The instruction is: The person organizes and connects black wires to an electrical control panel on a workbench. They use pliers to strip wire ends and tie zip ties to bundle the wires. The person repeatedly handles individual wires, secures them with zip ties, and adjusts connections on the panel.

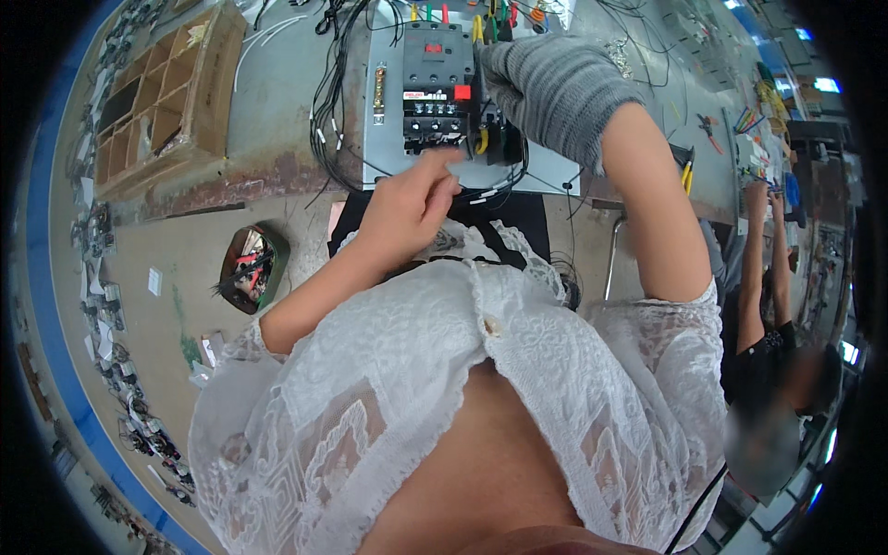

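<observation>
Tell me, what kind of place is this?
It looks like an electrical workshop or factory. You can see a dark grey electrical device on a metal-looking workbench, bundles of black wires and a wooden box divided into compartments.

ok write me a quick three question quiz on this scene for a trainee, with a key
1. True or false: the right hand wears a grey knit covering, while the left hand is bare.
2. Which side of the metal panel is the wooden compartment box on, as the wearer sees it? A) left B) right C) underneath
3. Fill in: the small square block on the dark electrical device is coloured ____.

Key: 1. True. 2. A. 3. Red.
</observation>
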Tool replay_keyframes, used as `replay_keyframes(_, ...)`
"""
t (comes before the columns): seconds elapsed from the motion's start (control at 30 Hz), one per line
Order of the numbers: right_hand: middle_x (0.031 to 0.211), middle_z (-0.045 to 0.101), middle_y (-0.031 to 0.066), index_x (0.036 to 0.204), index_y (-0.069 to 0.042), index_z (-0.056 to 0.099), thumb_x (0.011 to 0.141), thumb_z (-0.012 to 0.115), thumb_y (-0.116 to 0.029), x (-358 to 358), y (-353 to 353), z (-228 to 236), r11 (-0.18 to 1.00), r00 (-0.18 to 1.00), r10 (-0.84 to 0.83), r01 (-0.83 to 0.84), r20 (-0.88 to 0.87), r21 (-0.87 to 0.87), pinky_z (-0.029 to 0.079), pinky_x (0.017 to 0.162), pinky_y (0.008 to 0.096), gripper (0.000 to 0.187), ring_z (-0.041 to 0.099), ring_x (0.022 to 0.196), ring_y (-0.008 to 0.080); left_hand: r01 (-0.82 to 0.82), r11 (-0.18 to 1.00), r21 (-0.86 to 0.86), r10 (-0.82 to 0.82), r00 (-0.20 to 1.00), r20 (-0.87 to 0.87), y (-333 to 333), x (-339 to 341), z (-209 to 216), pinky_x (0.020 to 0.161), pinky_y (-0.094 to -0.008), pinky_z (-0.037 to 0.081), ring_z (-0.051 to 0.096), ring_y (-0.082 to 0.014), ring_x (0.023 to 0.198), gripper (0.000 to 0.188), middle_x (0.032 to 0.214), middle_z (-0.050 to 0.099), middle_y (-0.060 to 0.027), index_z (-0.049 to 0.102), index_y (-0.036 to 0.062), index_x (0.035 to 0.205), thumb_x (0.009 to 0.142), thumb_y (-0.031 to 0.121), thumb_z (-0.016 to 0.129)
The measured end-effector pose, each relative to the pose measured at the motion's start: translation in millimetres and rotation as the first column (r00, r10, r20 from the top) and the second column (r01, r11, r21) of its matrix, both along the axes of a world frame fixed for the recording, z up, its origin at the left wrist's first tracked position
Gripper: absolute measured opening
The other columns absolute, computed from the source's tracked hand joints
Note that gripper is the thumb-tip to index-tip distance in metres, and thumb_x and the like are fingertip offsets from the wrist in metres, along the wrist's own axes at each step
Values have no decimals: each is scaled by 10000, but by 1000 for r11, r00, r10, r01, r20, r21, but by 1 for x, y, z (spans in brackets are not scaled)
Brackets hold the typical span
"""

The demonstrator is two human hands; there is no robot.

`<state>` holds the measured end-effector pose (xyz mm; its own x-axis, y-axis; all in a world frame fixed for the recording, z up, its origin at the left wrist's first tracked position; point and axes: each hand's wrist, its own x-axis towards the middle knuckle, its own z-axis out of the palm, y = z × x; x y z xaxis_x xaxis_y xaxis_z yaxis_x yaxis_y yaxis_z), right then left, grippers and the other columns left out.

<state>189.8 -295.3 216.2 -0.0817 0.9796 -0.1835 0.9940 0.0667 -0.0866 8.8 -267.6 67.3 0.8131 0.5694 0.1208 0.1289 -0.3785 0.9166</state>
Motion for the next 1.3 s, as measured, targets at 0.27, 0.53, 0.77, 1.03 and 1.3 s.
replay_keyframes(0.27,785,651,136,775,-87,640,728,618,-98,-25,-18,-5,989,992,76,-88,104,122,514,650,373,53,653,751,278,-141,970,-196,177,968,176,-2,21,34,510,-250,453,559,-121,531,78,709,613,-78,501,-15,946,907,51,486)
replay_keyframes(0.53,743,645,119,823,-82,638,742,617,-136,-21,-19,-11,981,978,115,-140,174,135,507,615,367,99,647,701,272,-157,980,-119,177,969,173,-2,15,24,485,-273,454,588,-147,527,71,675,607,-96,506,-3,916,900,66,513)
replay_keyframes(0.77,751,643,116,835,-81,641,747,635,-138,23,-45,49,951,995,77,-95,70,293,504,619,359,105,639,696,271,-168,967,-189,186,979,79,-3,13,2,490,-219,429,542,-77,531,75,668,586,-48,535,0,893,912,67,507)
replay_keyframes(1.03,783,652,114,863,-68,646,754,658,-126,45,-49,71,947,999,39,-41,13,317,511,640,347,124,642,721,265,-191,976,108,189,982,21,-1,10,4,545,-233,444,551,-93,590,168,676,569,-38,560,37,1035,875,86,573)
replay_keyframes(1.3,705,605,137,827,-82,598,758,602,-200,49,-71,-15,884,930,156,18,-332,467,479,607,407,136,598,672,340,132,985,-108,-127,991,51,-13,57,100,647,-212,400,474,-86,692,168,795,501,-21,440,3,1101,954,84,430)
